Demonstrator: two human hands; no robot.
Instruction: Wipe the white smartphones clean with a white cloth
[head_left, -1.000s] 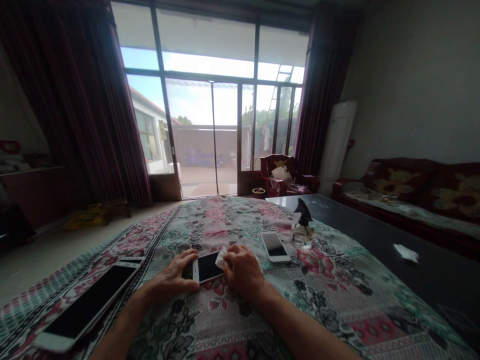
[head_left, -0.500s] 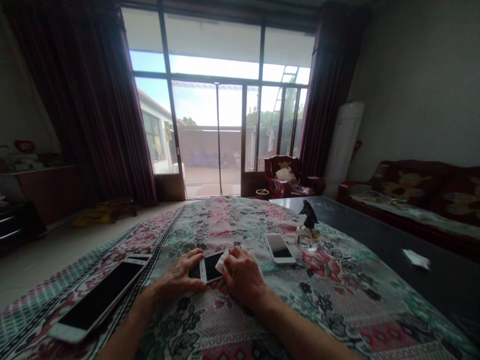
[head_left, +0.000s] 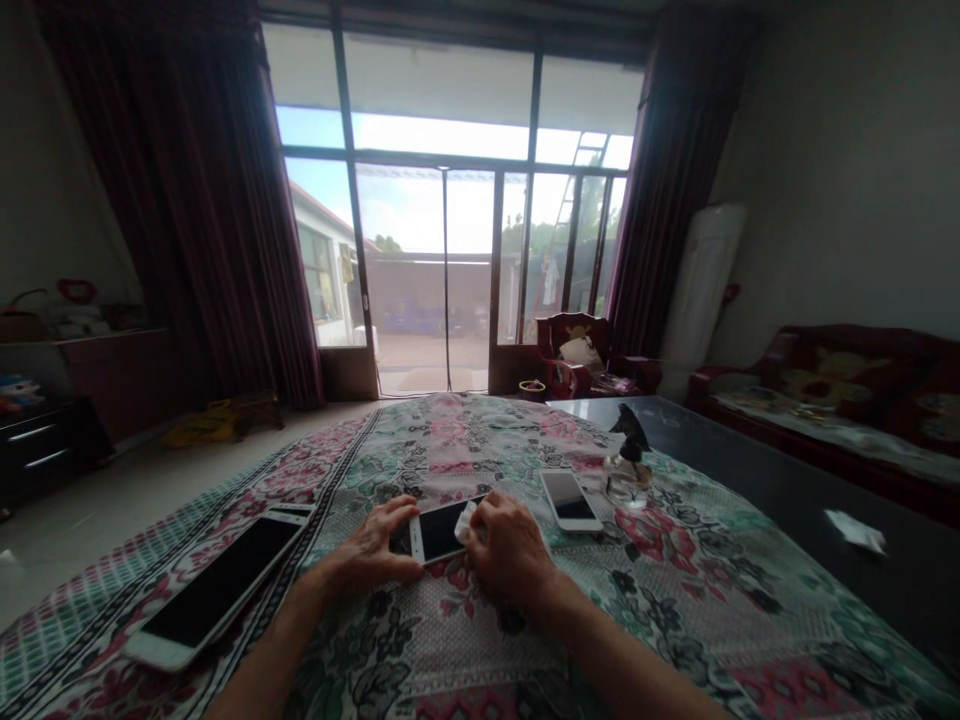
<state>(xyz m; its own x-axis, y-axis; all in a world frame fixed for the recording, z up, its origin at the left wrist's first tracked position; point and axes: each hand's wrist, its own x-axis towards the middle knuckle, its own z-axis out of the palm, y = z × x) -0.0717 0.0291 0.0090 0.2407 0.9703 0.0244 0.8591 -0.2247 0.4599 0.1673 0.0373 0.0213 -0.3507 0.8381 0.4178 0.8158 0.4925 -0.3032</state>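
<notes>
While the left hand (head_left: 371,552) grips the left end of the white phone (head_left: 441,528) between thumb and fingers, the right hand (head_left: 511,550) has its fingers closed on a wipe (head_left: 466,521), pressed to the screen. The white phone lies flat on the bench's floral cloth (head_left: 450,650), between both hands.

White phone (head_left: 442,530): slim, white bezel, dark screen. Lies flat and screen up on the cloth-covered tabletop (head_left: 675,590), about midway between the left and right edges. Its long axis runs left to right, slightly skewed. The left end is pinned under the left hand (head_left: 375,545).

White wipe (head_left: 466,521): small crumpled wad pressed onto the phone's right end, mostly hidden inside the right hand (head_left: 510,550).
</notes>
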